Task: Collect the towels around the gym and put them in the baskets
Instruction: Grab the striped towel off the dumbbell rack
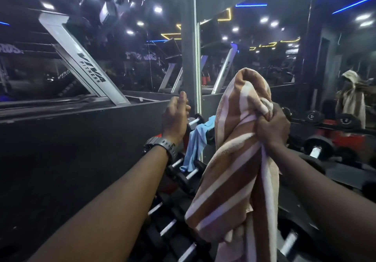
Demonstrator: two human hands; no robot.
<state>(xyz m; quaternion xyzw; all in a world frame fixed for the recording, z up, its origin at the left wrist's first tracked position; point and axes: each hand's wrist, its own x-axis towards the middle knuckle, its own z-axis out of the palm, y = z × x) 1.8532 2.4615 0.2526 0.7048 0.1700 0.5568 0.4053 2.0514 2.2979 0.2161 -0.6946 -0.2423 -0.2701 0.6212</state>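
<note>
My right hand [271,126] was clenched in a tight fist around the striped towel [234,160], arm stretched forward. My left hand [176,117], a watch [160,146] on its wrist, reached ahead with fingers loosely curled, apparently empty, though its palm faced away.

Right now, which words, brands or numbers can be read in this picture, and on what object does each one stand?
"VIVA FITNESS": black letters on the slanted silver machine beam.
Pale lettering on the dark wall at far left: cut off and blurred, not readable.
Lettering reflected in the mirror: reversed and blurred, not readable.
Marks on the dumbbell ends: too small to read.
</note>
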